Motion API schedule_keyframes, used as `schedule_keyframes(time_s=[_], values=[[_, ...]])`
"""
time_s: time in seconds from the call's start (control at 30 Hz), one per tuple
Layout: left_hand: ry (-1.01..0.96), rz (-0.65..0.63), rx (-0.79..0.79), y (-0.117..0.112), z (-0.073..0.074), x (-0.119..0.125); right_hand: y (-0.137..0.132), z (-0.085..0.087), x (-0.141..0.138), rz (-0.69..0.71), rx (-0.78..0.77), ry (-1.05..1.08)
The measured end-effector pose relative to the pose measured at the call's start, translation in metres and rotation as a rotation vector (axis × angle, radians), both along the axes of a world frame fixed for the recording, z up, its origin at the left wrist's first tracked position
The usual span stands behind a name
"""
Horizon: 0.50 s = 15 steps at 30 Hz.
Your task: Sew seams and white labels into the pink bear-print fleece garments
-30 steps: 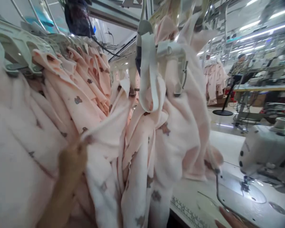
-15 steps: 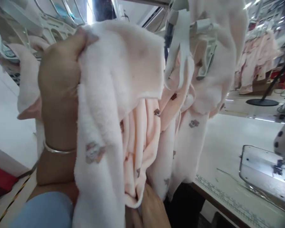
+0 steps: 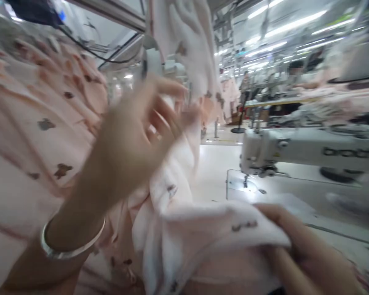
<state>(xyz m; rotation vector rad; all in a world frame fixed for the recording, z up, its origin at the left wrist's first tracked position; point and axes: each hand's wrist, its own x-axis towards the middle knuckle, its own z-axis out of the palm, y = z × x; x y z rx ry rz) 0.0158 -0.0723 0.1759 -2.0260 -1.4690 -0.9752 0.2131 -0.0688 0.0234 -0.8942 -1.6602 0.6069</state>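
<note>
My left hand [image 3: 135, 127], with a silver bangle at the wrist, is raised in mid-view and blurred by motion. Its fingers are bent and apart, with nothing visible held between them. Just beyond it are the white hanger clip [image 3: 174, 67] and a pale pink fleece garment [image 3: 184, 32] with small brown bear prints, hanging down. Lower right, my right hand [image 3: 295, 241] grips the fleece garment piece [image 3: 215, 223], thumb on top and fingers partly hidden under the cloth. This piece stretches across to the left over other pink cloth.
Many pink printed garments [image 3: 43, 135] hang at the left. On the right, a white sewing machine [image 3: 295, 149] stands on a pale table [image 3: 212, 176], its lamp lit. Farther back, a person [image 3: 295, 78] is near piles of pink cloth.
My view has swung right, showing more of the sewing machine. My left hand has let go of the raised cloth. My right hand has come up from below, holding the garment piece out rightward.
</note>
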Motion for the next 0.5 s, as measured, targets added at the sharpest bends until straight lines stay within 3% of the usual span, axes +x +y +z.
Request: schedule_keyframes(time_s=[0.03, 0.1, 0.13, 0.2, 0.27, 0.3, 0.37, 0.5], values=[[0.011, -0.201, -0.186, -0.002, -0.017, 0.013, 0.010, 0.016, 0.018, -0.055, 0.102, -0.074], [0.173, -0.387, -0.366, 0.005, -0.045, 0.037, 0.026, 0.038, 0.043, -0.121, 0.134, -0.132], [0.203, -0.390, -0.406, 0.014, -0.054, 0.049, 0.031, 0.042, 0.050, -0.156, 0.132, -0.169], [0.184, -0.329, -0.393, 0.039, -0.058, 0.067, 0.032, 0.034, 0.050, -0.350, 0.194, -0.204], [0.154, -0.253, -0.300, 0.065, -0.048, 0.081, 0.021, 0.008, 0.038, -0.578, 0.287, -0.215], [0.161, -0.227, -0.249, 0.074, -0.042, 0.086, 0.014, -0.010, 0.029, -0.595, 0.273, -0.192], [0.188, -0.199, -0.169, 0.086, -0.031, 0.094, -0.002, -0.047, 0.013, -0.409, 0.159, -0.238], [0.191, -0.200, -0.160, 0.084, -0.027, 0.098, -0.032, -0.104, 0.002, -0.352, 0.039, -0.195]])
